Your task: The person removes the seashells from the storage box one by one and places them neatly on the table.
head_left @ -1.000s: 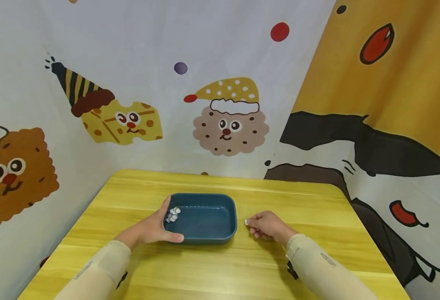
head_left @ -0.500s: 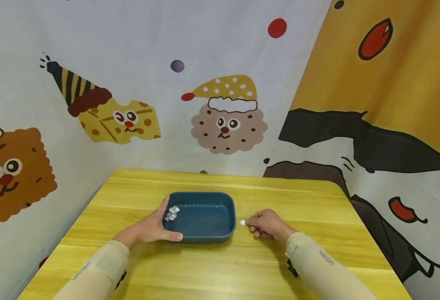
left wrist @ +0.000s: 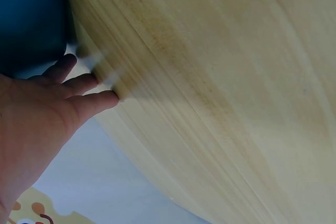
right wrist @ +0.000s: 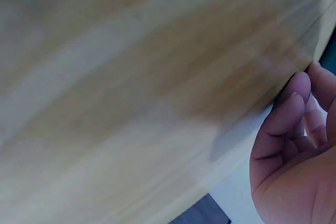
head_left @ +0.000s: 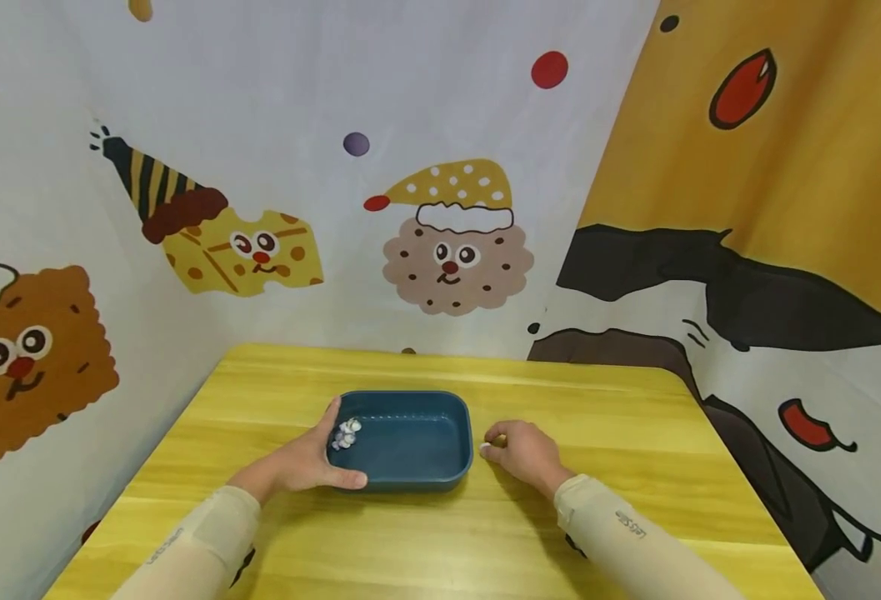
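A dark blue rectangular tray lies on the yellow wooden table. My left hand holds the tray's left end, with the thumb along the front side and the index finger at the back corner. Several small white and bluish shell-like pieces sit together inside at that end. Just right of the tray, my right hand is low over the table, its fingertips pinching a small white piece. Most of that piece is hidden by the fingers, and it does not show in the right wrist view.
Behind the table and at both sides hangs a cloth printed with cartoon characters. Bare tabletop lies right of the right hand, and the table's back edge runs close to the cloth.
My right hand has moved slightly left and turned, bringing the white piece closer to the tray's right side; the fingers now cover more of it. The left hand keeps its hold on the tray.
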### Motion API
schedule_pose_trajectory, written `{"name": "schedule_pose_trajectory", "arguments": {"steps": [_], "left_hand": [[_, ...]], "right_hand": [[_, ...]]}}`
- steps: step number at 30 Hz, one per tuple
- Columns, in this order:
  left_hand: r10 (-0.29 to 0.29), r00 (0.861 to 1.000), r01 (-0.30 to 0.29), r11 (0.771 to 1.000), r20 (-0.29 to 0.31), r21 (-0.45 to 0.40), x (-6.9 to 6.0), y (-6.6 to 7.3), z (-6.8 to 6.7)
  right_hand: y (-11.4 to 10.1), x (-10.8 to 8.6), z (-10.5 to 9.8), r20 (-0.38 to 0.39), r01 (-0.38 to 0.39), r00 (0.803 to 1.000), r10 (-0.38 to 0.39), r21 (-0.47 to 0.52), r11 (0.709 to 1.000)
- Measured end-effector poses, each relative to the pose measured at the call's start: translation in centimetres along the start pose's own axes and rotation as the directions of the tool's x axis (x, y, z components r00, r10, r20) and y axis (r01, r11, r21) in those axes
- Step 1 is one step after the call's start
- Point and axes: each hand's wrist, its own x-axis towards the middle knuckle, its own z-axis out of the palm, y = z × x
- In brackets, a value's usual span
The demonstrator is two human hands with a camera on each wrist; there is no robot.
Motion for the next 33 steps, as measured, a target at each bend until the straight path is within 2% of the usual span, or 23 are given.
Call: {"name": "schedule_pose_trajectory", "arguments": {"steps": [8,14,20,27,33], "left_hand": [[0.008,1.0,-0.008,1.0,0.012,-0.012,0.1,0.0,-0.1],[0.001,1.0,0.0,1.0,0.004,-0.006,0.1,0.0,0.0],[-0.008,1.0,0.008,1.0,0.001,-0.01,0.2,-0.1,0.1],[-0.008,1.0,0.008,1.0,0.008,-0.012,0.1,-0.1,0.3],[0.002,1.0,-0.002,1.0,0.0,-0.028,0.0,-0.2,0.2]], "right_hand": [[0.2,0.4,-0.1,0.018,0.093,0.996,-0.093,-0.001,0.996],[0.5,0.3,-0.1,0.045,0.114,0.992,-0.116,0.033,0.993],[0.7,0.1,-0.1,0.033,0.139,0.99,-0.14,0.047,0.989],[0.8,-0.1,-0.2,0.022,0.094,0.995,-0.096,0.089,0.992],[-0.4,1.0,-2.2,-0.039,0.029,0.999,-0.023,0.155,0.987]]}}
